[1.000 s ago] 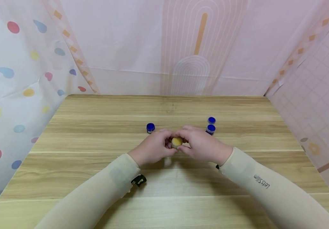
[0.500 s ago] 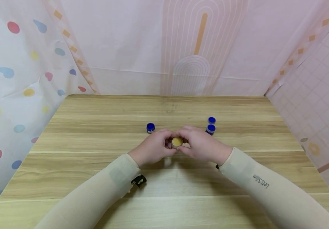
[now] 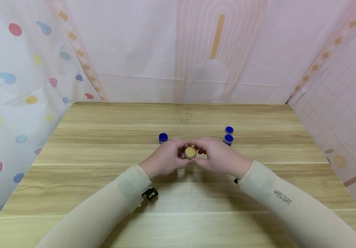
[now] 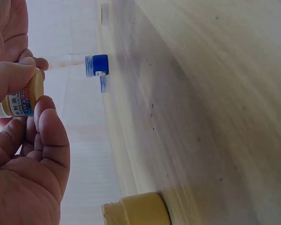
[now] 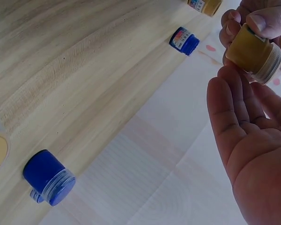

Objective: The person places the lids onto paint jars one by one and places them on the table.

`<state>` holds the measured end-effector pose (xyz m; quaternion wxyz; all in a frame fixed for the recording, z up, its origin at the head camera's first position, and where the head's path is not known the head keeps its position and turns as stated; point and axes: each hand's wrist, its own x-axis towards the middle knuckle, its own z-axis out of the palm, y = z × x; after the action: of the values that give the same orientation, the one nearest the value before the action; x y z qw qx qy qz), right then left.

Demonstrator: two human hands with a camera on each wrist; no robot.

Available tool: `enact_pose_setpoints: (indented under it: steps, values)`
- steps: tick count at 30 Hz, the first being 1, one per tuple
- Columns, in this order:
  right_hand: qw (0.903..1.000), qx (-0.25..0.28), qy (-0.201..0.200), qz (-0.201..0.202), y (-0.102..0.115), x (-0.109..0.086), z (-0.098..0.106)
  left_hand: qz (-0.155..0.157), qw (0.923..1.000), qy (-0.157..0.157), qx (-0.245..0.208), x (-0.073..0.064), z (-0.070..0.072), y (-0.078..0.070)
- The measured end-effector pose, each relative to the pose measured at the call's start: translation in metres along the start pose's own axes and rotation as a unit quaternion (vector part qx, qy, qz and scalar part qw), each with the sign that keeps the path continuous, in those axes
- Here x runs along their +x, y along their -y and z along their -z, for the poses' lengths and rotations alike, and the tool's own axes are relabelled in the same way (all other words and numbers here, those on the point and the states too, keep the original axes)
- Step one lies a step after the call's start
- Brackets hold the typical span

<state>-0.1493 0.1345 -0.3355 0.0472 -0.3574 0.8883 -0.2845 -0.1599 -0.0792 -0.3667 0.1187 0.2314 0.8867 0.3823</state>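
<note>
A small yellow paint jar (image 3: 191, 152) is held between both hands in the head view, its round end turned up. My left hand (image 3: 164, 159) pinches it between thumb and fingers; the label (image 4: 23, 101) shows in the left wrist view. A clear ridged lid (image 5: 270, 65) is on the jar in the right wrist view. Beside it is my right hand (image 3: 219, 156), its palm showing and its fingers (image 5: 225, 101) nearly straight, fingertips right at the jar's side.
On the wooden table (image 3: 178, 220), a blue paint jar (image 3: 163, 138) stands left of the hands. Another blue jar (image 3: 228, 140) stands at the right, with a flat blue lid-like piece (image 3: 229, 130) behind it. A second yellow jar (image 4: 143, 209) shows in the left wrist view.
My right fingers have loosened from the yellow jar, and a gap now shows at its right side. The jar has shifted slightly left and away, staying in my left hand.
</note>
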Motion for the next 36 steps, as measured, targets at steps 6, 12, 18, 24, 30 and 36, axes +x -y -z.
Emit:
enact_pose_setpoints:
  steps: [6, 12, 18, 24, 30, 36]
  values:
    - [1.0, -0.003, -0.002, 0.0, -0.0012, -0.0013, 0.0001, -0.005, 1.0, -0.001, 0.004, 0.0009, 0.0003, 0.0008]
    - [0.9998, 0.004, -0.008, -0.018, -0.0011, -0.0007, -0.0019, 0.0, 1.0, -0.002, 0.003, 0.001, -0.0001, -0.0007]
    - [0.9974, 0.027, -0.005, -0.066, -0.0003, -0.0002, -0.0054, 0.001, 1.0, -0.001, -0.005, 0.0014, -0.002, -0.0004]
    - [0.9967, 0.053, -0.008, -0.061, -0.0003, -0.0013, -0.0053, -0.011, 0.9999, -0.007, 0.003, 0.002, -0.0024, 0.001]
    - [0.9974, 0.059, -0.011, -0.039, -0.0026, -0.0013, -0.0059, -0.002, 0.9999, -0.007, 0.009, 0.0023, -0.0018, 0.001]
    - [0.9975, 0.061, -0.017, -0.031, -0.0032, -0.0012, -0.0066, -0.004, 0.9999, -0.007, 0.013, 0.0019, -0.0013, -0.0005]
